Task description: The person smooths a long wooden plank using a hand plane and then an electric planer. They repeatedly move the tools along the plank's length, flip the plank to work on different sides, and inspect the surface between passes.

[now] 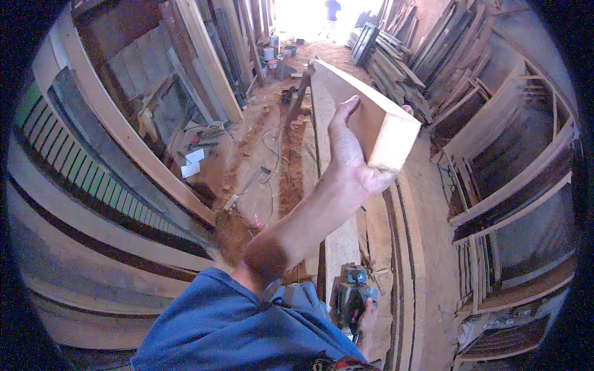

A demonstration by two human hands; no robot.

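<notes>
A long, pale wooden beam (370,110) is raised in front of me, its squared end close and the other end pointing away. My left hand (348,145) is closed around its near end from below, thumb along the left face and fingertips just showing past the right edge. Low in the view, my right hand (369,318) lies against the right side of a dark, teal-tinted power tool that looks like an electric planer (354,294). Its fingers curl at the tool's body, partly hidden. Under the tool runs a long plank (341,247) of the workbench.
More long timbers (405,260) lie right of the bench. Wooden frames and a slatted panel (93,164) lean at the left. Door-like frames (495,154) and stacked boards (396,74) line the right. Sawdust, a cord (272,151) and buckets (268,54) are on the floor. A person (332,9) stands far off.
</notes>
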